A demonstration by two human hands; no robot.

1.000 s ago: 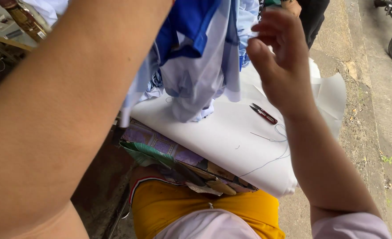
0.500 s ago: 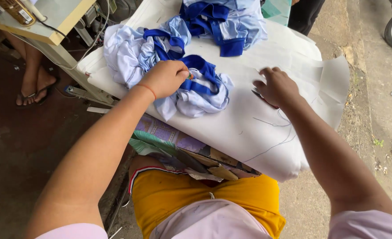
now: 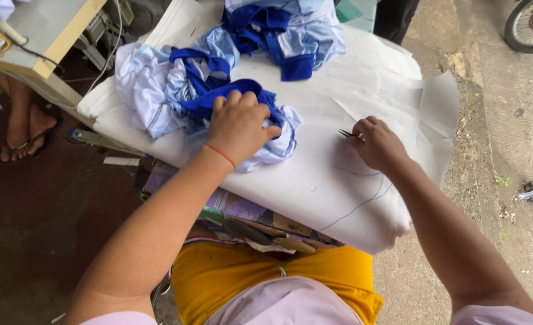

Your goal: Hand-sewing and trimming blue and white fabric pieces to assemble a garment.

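The blue and pale blue garment [image 3: 242, 129] lies bunched on the white-covered table [image 3: 339, 180], at about 11 o'clock from the person's lap. The left hand [image 3: 239, 123] presses on it, fingers curled into the cloth. At 3 o'clock from it, the right hand [image 3: 378, 143] is closed around small dark snips [image 3: 346, 133], tips poking out leftward. More blue clothes [image 3: 284, 30] lie at 12 o'clock.

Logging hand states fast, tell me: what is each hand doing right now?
Left hand: palm down, fingers curled on the crumpled blue and white cloth garment.
Right hand: closed on small dark metal snips.
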